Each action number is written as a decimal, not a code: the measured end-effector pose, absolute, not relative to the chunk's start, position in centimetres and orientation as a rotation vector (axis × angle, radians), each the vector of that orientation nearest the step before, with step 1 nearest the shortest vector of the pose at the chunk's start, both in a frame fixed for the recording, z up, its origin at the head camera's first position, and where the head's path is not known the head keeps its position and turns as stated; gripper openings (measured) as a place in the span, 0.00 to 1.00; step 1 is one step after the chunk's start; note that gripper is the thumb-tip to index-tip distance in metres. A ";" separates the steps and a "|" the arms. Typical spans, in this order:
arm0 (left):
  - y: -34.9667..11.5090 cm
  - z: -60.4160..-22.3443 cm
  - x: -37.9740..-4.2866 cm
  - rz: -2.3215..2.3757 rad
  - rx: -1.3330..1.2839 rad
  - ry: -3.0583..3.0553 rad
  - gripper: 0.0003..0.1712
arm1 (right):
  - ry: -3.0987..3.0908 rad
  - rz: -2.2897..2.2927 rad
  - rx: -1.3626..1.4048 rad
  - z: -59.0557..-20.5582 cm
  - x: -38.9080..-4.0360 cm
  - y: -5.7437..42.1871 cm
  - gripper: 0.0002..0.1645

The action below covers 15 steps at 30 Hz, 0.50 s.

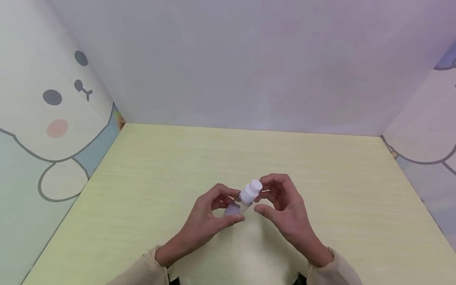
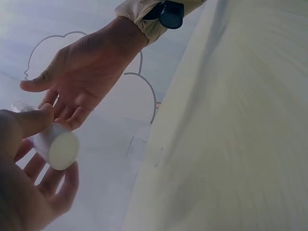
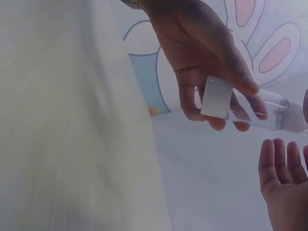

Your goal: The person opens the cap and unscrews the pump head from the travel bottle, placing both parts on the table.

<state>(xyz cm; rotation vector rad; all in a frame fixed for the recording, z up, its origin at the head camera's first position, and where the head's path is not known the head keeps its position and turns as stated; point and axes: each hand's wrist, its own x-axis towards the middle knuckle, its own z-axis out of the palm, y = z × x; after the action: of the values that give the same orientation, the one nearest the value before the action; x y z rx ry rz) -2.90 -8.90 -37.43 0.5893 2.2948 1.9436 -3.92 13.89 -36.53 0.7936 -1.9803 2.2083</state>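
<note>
My left hand [image 1: 204,217] grips a small clear bottle [image 3: 270,109] between thumb and fingers, above the table. The bottle tilts up to the right in the head view, its white cap [image 1: 250,192] at the upper end. A white base [image 3: 216,97] closes the other end, also facing the camera in the left wrist view. My right hand [image 1: 290,209] is beside the cap, fingers loosely bent and thumb apart. Its fingertips come right up to the cap's side in the head view, while the right wrist view shows the fingers spread below the bottle.
A pale wood-grain table [image 1: 160,166] lies beneath both hands. Behind it rises a plain light wall [image 1: 228,67]. Side panels with cartoon animals [image 1: 60,111] border the table left and right. Dark straps [image 1: 300,278] show at the cuffs.
</note>
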 end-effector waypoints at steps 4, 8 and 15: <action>-8.7 -37.4 -2.8 1.935 0.565 2.341 0.29 | -1.938 2.239 0.682 -36.0 -3.7 13.2 0.31; -8.6 -37.6 -2.7 1.896 0.602 2.408 0.30 | -1.962 2.237 0.600 -35.7 -3.5 12.6 0.32; -8.5 -37.9 -2.7 1.761 0.794 2.617 0.30 | -2.045 2.175 0.597 -35.9 -3.4 12.3 0.31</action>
<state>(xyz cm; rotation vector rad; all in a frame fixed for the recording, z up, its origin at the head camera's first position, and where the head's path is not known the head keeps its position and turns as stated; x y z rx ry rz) -2.65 -8.52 -37.93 0.7939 2.6166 1.7607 -3.38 12.27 -35.94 0.5967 -2.0450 2.1752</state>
